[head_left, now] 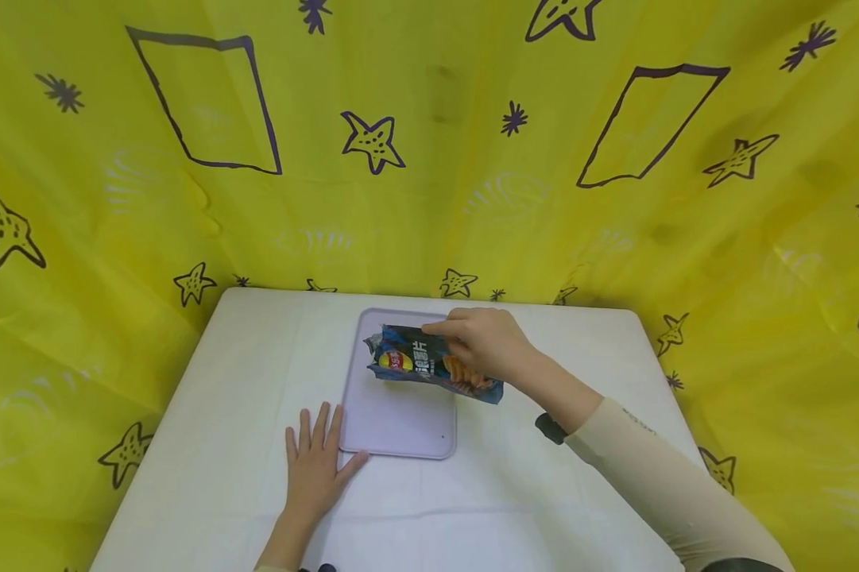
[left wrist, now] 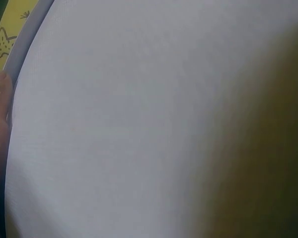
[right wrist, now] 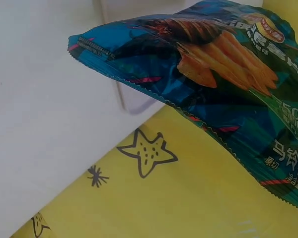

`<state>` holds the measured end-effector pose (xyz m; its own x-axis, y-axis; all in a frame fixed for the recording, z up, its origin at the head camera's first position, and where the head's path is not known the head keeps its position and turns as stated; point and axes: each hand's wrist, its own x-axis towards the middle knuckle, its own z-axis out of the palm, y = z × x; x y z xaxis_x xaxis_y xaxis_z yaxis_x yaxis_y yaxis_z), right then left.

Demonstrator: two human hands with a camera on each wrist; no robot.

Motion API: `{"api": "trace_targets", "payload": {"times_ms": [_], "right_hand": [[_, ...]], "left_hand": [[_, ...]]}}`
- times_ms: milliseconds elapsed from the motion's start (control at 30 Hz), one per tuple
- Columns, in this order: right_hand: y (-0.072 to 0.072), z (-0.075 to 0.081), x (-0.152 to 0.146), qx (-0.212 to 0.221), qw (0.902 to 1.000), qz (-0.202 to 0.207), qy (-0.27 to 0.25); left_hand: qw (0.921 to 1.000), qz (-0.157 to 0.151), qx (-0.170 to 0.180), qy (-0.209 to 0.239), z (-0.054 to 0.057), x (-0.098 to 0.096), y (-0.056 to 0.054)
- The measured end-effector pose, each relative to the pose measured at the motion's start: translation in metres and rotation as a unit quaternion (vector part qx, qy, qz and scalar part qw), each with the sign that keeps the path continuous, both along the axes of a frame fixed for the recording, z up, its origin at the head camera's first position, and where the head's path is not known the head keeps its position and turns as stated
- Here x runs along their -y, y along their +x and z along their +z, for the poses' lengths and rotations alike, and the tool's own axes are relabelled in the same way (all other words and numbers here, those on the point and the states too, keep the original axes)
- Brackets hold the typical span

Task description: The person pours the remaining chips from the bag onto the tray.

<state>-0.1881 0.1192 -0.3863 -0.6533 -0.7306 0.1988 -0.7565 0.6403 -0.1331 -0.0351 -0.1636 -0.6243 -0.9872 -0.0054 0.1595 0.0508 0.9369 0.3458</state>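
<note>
Yellow drapery [head_left: 429, 214] backs the white table [head_left: 543, 492], left hand [head_left: 316, 469] spread against a lilac tray [head_left: 393, 421], right hand [head_left: 488, 342] pinching a packet [head_left: 418, 361].

white table [head_left: 515, 492] | yellow backdrop [head_left: 429, 214] behind it | backdrop prints: dark-lined starfish [head_left: 373, 144], four-sided shapes [head_left: 210, 103]

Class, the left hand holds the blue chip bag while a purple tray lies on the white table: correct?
No: in the head view, the right hand holds the chip bag. The purple tray does lie on the white table.
</note>
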Motion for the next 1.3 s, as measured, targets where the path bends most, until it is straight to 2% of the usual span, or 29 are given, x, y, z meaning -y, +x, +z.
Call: {"api": "trace_targets", "payload": {"times_ms": [333, 667, 800, 1300], "right_hand": [[-0.006, 0.004, 0.0, -0.025, 0.9994, 0.018, 0.016], [-0.008, 0.016, 0.005, -0.003, 0.9987, 0.018, 0.047], [-0.009, 0.019, 0.006, -0.007, 0.9984, 0.012, 0.055], [-0.009, 0.024, 0.009, -0.022, 0.9982, 0.022, 0.052]], "left_hand": [[0.9999, -0.001, -0.013, -0.002, -0.001, 0.0, -0.001], [0.9999, 0.001, -0.012, -0.003, 0.0, 0.001, -0.001], [0.9999, 0.0, -0.011, -0.001, 0.0, 0.0, -0.001], [0.9999, -0.001, -0.01, -0.001, 0.003, 0.0, 0.001]]}}
